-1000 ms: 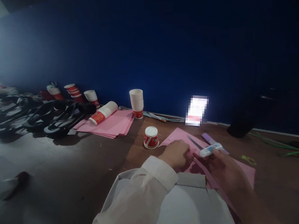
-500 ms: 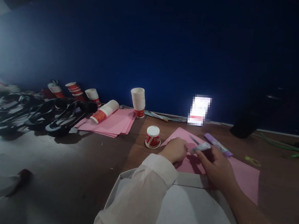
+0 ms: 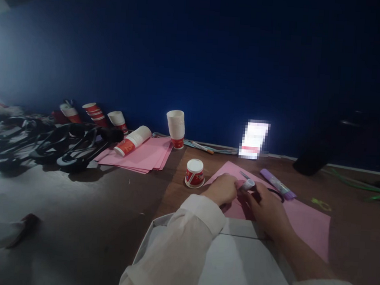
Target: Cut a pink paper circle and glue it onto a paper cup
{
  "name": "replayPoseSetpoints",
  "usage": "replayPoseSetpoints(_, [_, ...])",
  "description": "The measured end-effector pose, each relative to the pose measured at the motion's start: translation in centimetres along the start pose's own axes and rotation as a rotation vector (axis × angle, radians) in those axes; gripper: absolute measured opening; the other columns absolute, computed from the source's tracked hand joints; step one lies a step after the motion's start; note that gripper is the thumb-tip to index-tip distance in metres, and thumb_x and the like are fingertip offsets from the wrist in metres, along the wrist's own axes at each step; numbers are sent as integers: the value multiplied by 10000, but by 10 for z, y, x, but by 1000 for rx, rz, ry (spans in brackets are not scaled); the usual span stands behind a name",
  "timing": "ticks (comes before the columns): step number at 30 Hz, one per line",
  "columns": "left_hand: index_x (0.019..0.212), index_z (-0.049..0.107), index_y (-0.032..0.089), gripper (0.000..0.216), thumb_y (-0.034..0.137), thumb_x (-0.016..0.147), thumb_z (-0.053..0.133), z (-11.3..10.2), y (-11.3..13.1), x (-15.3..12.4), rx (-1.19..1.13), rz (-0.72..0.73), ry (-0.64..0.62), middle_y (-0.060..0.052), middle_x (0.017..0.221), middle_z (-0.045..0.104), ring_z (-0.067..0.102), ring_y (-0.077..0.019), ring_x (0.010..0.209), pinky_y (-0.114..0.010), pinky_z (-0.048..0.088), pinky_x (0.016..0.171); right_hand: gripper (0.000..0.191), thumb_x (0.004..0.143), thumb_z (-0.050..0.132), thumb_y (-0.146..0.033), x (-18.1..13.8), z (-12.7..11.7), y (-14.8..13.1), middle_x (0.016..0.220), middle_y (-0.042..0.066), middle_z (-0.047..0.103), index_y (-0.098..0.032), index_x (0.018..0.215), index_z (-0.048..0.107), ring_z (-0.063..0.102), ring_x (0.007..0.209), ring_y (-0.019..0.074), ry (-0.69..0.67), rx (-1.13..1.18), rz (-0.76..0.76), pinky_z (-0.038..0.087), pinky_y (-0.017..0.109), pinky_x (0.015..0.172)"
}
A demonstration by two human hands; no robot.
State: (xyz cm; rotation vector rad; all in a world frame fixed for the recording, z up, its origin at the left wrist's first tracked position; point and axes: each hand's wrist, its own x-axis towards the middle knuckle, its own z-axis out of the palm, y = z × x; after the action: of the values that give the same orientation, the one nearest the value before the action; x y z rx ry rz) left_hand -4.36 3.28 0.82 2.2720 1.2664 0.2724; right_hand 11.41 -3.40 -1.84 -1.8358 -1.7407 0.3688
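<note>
My left hand (image 3: 223, 189) is curled into a loose fist and presses down on a pink paper sheet (image 3: 304, 220) lying on the brown table. What it pinches is hidden. My right hand (image 3: 266, 206) is closed around a small white glue tube (image 3: 248, 184), whose tip touches the paper right beside my left hand's fingers. Scissors (image 3: 244, 175) lie on the sheet just beyond both hands. A purple marker (image 3: 276, 184) rests to their right.
An upturned red-and-white paper cup (image 3: 194, 173) stands left of my hands. A grey cardboard box (image 3: 233, 267) sits under my forearms. Farther left are a pink paper stack (image 3: 143, 156), stacked cups (image 3: 175, 128), and black hangers (image 3: 62, 144). A blue wall runs behind.
My right hand has turned the glue tube downward and moved it left until its tip meets the paper by my left hand. My left hand has stayed in place.
</note>
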Motion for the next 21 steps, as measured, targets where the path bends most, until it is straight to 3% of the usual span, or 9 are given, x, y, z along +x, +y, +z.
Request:
replayPoseSetpoints(10, [986,760,127,276,182,899,504,0,2,-2,5,-8,9,-166,1043,757,697,-227,929,-273,517,796,193,903,481,-306,1,-7,-6,931,75,744,-221,985,633,681,814,235,-42,-51,-83,435,300,663])
replayPoseSetpoints(21, [1006,756,119,288,148,884,497,4,-2,2,12,13,5,-172,1039,758,706,-230,917,-279,527,781,146,905,486,-330,-2,-9,-3,843,63,703,-237,831,571,639,770,229,-100,-80,-135,417,304,633])
